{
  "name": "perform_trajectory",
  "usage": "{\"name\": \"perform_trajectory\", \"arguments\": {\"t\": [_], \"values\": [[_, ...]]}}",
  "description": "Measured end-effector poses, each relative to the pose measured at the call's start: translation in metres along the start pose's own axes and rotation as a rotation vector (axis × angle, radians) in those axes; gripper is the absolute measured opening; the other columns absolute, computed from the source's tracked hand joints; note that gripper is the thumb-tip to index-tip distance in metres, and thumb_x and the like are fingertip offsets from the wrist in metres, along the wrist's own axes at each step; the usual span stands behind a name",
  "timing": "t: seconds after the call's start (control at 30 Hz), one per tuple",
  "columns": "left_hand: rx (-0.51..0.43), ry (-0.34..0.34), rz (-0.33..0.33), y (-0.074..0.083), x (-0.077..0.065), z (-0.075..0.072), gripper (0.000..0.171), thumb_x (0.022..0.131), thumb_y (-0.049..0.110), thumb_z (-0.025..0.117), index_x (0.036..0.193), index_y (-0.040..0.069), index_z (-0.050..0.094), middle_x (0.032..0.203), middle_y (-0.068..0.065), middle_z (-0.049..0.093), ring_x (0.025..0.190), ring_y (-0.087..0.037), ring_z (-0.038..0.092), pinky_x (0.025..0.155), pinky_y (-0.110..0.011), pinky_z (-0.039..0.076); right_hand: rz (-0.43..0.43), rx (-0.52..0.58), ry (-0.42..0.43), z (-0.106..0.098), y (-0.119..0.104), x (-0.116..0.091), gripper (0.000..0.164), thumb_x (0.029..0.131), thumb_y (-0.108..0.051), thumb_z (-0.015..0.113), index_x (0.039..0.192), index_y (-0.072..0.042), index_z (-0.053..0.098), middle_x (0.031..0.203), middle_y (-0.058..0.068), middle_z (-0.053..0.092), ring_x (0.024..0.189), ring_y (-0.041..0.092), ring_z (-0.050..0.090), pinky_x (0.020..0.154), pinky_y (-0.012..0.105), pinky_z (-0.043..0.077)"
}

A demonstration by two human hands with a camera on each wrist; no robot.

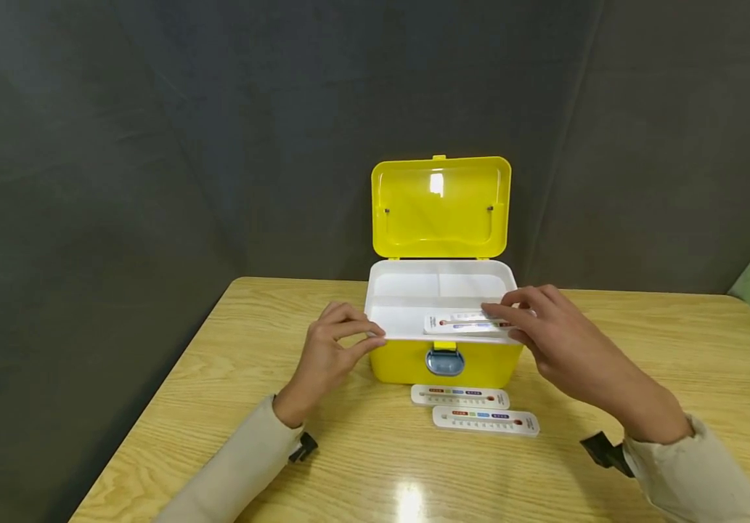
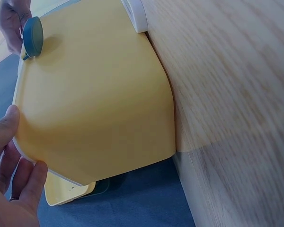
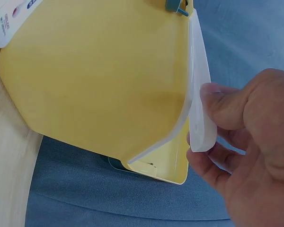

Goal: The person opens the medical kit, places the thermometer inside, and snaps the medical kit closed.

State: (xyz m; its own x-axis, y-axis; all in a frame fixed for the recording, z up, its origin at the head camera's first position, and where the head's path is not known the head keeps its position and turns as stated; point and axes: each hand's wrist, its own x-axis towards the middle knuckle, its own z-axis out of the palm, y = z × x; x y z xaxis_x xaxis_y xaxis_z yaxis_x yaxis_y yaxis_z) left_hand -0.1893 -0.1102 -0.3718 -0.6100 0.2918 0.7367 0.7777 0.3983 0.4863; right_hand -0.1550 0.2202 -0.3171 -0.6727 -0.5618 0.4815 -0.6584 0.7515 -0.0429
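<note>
Thumb and fingertips of the left hand (image 1: 327, 352) pinch the front-left corner of the yellow box (image 1: 401, 363), at its white rim; my left wrist feed shows the thumb on the front edge and fingers along the side. Pale sleeve (image 1: 240, 454) below that wrist, over the wooden table (image 1: 250, 319).

Moving right: box stands toward the back of the table, yellow lid (image 1: 440, 214) raised behind it, dark cloth (image 1: 296, 181) beyond. White tray (image 1: 401, 319) set in the top, two compartments at the rear and one long one at the front. Grey-blue latch (image 1: 445, 363) midway along the front wall.

On the table before the box I count two loose ones: a rear thermometer (image 1: 459, 397) just beside the box front, and a near thermometer (image 1: 486, 421) offset to its right. Both face up, red bulb ends to the right.

Right hand (image 1: 547, 330) at the tray's front-right corner: thumb and fingers pinch a held thermometer (image 3: 199, 71) by its right end, at the long front compartment. Glare and overlap there; I can't tell whether another lies beneath it.
</note>
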Motion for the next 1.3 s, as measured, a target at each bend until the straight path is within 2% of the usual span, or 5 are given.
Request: {"name": "perform_trajectory", "arguments": {"t": [0.4, 0.67, 0.83, 1.0, 1.3], "values": [[0.011, 0.008, 0.023, -0.0007, -0.0003, -0.0004, 0.010, 0.077, 0.009, 0.083, 0.086, 0.012, 0.081, 0.085, 0.000, 0.067, 0.084, -0.015, 0.056, 0.080, -0.029, 0.046, -0.042, 0.069, 0.017, 0.0014, 0.0014, 0.0007, 0.039, 0.082, 0.005, 0.074, 0.115, -0.016, 0.072, 0.113, 0.003, 0.066, 0.107, 0.023, 0.055, 0.086, 0.044, 0.053], [0.010, 0.006, 0.013, -0.0013, -0.0006, 0.0004, 0.009, 0.077, 0.010, 0.083, 0.086, 0.012, 0.081, 0.086, 0.000, 0.068, 0.084, -0.015, 0.056, 0.079, -0.030, 0.046, -0.077, 0.096, 0.060, 0.0036, 0.0055, 0.0006, 0.033, 0.081, 0.003, 0.076, 0.109, -0.013, 0.073, 0.112, 0.000, 0.068, 0.104, 0.017, 0.058, 0.085, 0.035, 0.049], [0.009, 0.011, 0.014, -0.0008, 0.0001, 0.0004, 0.009, 0.078, 0.010, 0.083, 0.086, 0.012, 0.081, 0.085, 0.000, 0.068, 0.083, -0.016, 0.056, 0.078, -0.029, 0.045, -0.055, 0.113, 0.024, 0.0035, 0.0043, -0.0003, 0.033, 0.084, 0.005, 0.073, 0.111, -0.014, 0.073, 0.116, -0.001, 0.067, 0.107, 0.017, 0.056, 0.087, 0.036, 0.049], [0.013, 0.019, 0.026, 0.0001, 0.0006, -0.0002, 0.009, 0.078, 0.010, 0.083, 0.086, 0.012, 0.081, 0.085, 0.000, 0.068, 0.083, -0.016, 0.056, 0.078, -0.030, 0.045, -0.021, 0.128, -0.034, 0.0036, 0.0026, -0.0007, 0.034, 0.087, 0.005, 0.069, 0.113, -0.016, 0.072, 0.119, -0.001, 0.065, 0.112, 0.019, 0.056, 0.091, 0.043, 0.052], [0.009, 0.016, 0.036, -0.0002, 0.0006, 0.0004, 0.009, 0.078, 0.010, 0.082, 0.087, 0.012, 0.081, 0.086, 0.000, 0.068, 0.082, -0.016, 0.055, 0.078, -0.030, 0.045, 0.011, 0.152, -0.056, 0.0054, 0.0012, -0.0004, 0.032, 0.089, 0.001, 0.068, 0.116, -0.017, 0.071, 0.122, -0.001, 0.065, 0.115, 0.020, 0.055, 0.094, 0.046, 0.050]]}}
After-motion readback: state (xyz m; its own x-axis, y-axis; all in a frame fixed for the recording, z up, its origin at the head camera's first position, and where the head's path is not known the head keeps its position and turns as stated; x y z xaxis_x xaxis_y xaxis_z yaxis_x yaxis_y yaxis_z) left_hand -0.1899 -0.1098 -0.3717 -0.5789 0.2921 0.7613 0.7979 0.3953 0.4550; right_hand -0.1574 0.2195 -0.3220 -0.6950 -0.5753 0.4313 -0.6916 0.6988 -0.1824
